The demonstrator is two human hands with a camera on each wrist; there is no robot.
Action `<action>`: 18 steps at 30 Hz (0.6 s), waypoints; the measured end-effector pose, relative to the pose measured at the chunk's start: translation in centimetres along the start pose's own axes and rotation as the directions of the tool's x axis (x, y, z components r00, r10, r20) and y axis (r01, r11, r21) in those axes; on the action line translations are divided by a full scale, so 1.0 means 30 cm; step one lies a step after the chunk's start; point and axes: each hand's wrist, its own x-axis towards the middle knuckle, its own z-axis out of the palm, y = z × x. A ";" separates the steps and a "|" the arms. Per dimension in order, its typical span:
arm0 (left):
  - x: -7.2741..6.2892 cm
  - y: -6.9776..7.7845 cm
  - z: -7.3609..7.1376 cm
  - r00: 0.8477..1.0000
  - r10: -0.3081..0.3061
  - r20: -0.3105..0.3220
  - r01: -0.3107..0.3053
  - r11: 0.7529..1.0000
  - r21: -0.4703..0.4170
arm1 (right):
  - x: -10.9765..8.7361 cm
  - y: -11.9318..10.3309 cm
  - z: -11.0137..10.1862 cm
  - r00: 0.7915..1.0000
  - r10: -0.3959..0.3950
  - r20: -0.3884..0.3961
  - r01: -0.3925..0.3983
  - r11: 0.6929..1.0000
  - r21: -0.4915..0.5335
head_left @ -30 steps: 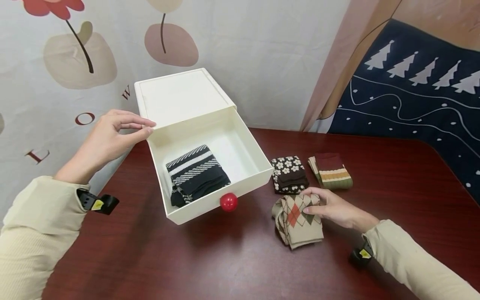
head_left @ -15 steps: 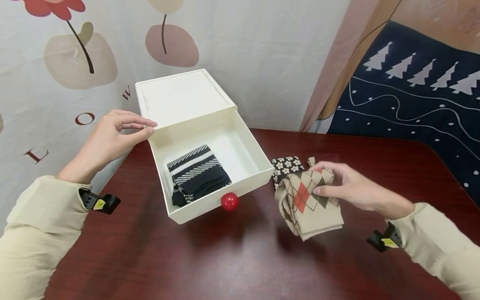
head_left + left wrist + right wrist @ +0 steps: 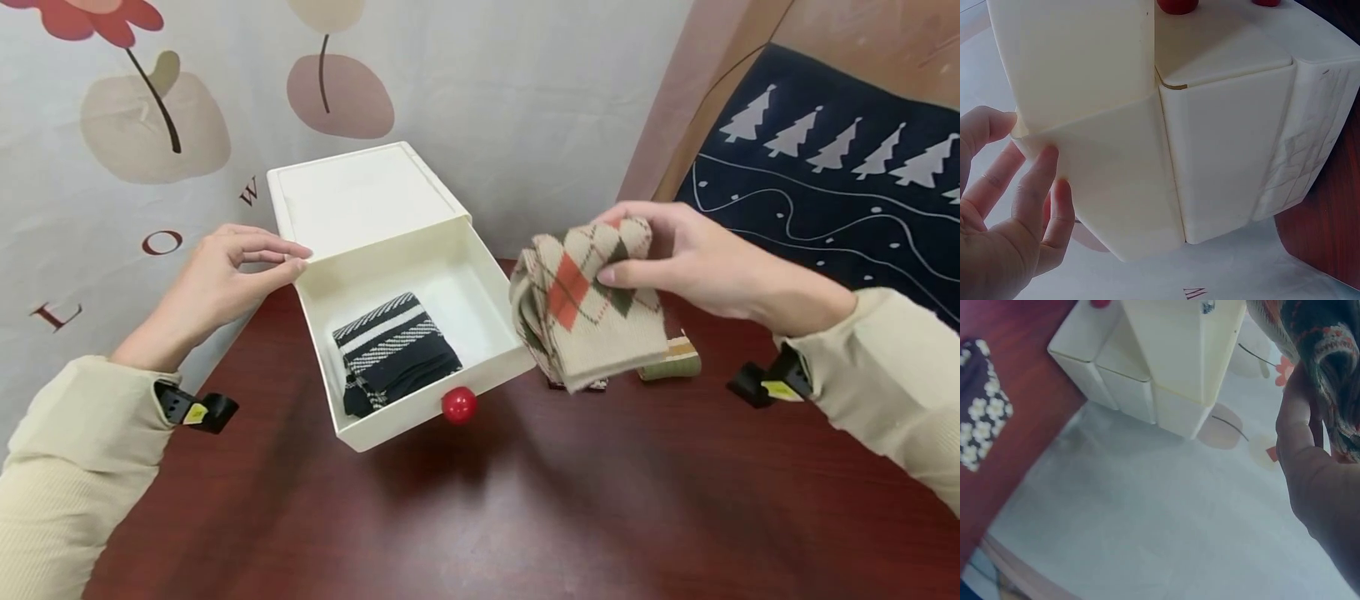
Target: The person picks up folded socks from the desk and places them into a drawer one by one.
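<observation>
My right hand [image 3: 697, 258] pinches folded beige argyle socks [image 3: 600, 333] by their upper edge, thumb in front, in the air at the open drawer's right. In the right wrist view part of the socks [image 3: 1335, 369] shows at the upper right. With thumb and fingertips my left hand [image 3: 232, 258] grips the front left edge of the white drawer unit [image 3: 367, 200]. The left wrist view shows its fingers [image 3: 1038, 187] on the unit's side. The top drawer [image 3: 465, 283] is pulled out, a red knob [image 3: 459, 405] on its front. Black-and-white striped socks [image 3: 397, 350] lie folded inside, on the left.
On the dark red table [image 3: 600, 500], behind the held socks, lie green and mustard striped socks [image 3: 675, 360] and flower-patterned socks [image 3: 985, 419], mostly hidden in the head view. Below the top drawer are two more drawers [image 3: 1229, 150]. A printed cloth [image 3: 525, 100] hangs behind.
My right hand has lifted the argyle socks off the table and moved them up and back beside the drawer. The left hand has stayed at the unit's edge.
</observation>
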 end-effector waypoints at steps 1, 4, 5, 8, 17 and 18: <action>-0.001 0.000 -0.001 1.000 -0.001 0.001 0.001 1.000 0.000 | 0.018 -0.014 0.000 1.000 0.007 -0.005 -0.007 1.000 -0.010; -0.002 0.001 -0.002 1.000 -0.006 0.008 0.006 1.000 -0.001 | 0.075 -0.047 0.005 0.999 0.048 -0.008 -0.049 0.998 -0.034; -0.002 0.002 -0.002 1.000 -0.006 0.010 0.006 1.000 0.001 | 0.096 -0.054 0.008 0.998 0.065 -0.008 -0.065 0.997 -0.040; -0.003 0.001 -0.002 1.000 0.000 0.015 0.000 1.000 0.004 | 0.157 -0.070 0.021 0.994 0.107 0.010 -0.106 0.992 -0.071; -0.005 0.003 -0.005 1.000 0.023 0.004 -0.023 1.000 0.006 | 0.304 -0.075 0.082 0.980 0.177 0.087 -0.161 0.973 -0.166; -0.005 0.004 -0.005 1.000 0.026 0.002 -0.026 1.000 0.008 | 0.316 -0.075 0.089 0.978 0.182 0.098 -0.164 0.972 -0.168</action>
